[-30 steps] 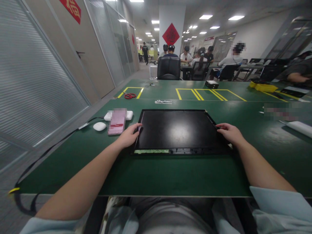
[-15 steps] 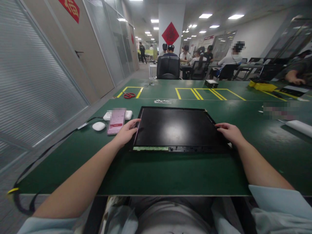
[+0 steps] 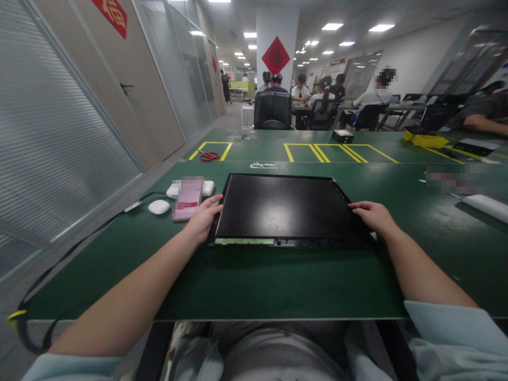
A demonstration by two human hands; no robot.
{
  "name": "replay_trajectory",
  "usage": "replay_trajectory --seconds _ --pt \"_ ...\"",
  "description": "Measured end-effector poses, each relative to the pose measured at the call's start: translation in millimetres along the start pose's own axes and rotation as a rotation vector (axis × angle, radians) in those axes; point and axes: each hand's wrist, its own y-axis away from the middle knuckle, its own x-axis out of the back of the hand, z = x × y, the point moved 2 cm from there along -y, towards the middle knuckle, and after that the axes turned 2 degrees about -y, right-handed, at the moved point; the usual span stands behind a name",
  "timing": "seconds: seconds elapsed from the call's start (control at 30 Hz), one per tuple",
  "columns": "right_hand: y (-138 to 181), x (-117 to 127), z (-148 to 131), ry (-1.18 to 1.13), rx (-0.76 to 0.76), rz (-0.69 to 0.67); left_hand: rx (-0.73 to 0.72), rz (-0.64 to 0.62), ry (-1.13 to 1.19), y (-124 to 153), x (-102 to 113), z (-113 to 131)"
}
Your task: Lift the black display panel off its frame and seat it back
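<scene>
A black display panel [image 3: 278, 206] lies screen up on the green table [image 3: 286, 286], with a green strip [image 3: 244, 242] along the left part of its near edge. My left hand [image 3: 204, 218] grips the panel's left edge, thumb and fingers at the frame. At the right edge, my right hand [image 3: 372, 216] holds the frame, its fingertips on the upper rim. The undersides of both grips are hidden. Close to my left hand lies a pink-screened phone [image 3: 187, 200], propped on a white object [image 3: 208, 188].
A white rounded case [image 3: 159, 207] sits left of the phone, near a black cable [image 3: 85, 236]. Beyond the panel are small white pieces [image 3: 263, 165], red scissors [image 3: 209, 156], and a small black box [image 3: 343, 136]. A white roll [image 3: 486, 205] lies at right. Several people sit farther back.
My left hand has shifted slightly at the panel's left edge, and more black frame shows there. My right hand keeps its hold. A co-worker's arm at far right has moved.
</scene>
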Motion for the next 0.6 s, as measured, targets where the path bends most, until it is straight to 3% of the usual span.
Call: replay_trajectory --seconds 0.23,0.47,0.6 --pt "-1 0 -1 0.021 0.027 -0.013 0.034 0.037 0.041 2 -5 0" --pt "4 2 -8 0.042 0.016 -0.004 0.068 -0.029 -0.024 13 -10 5" --pt "5 1 -8 0.023 0.006 -0.014 0.001 -0.071 -0.088 15 -11 8"
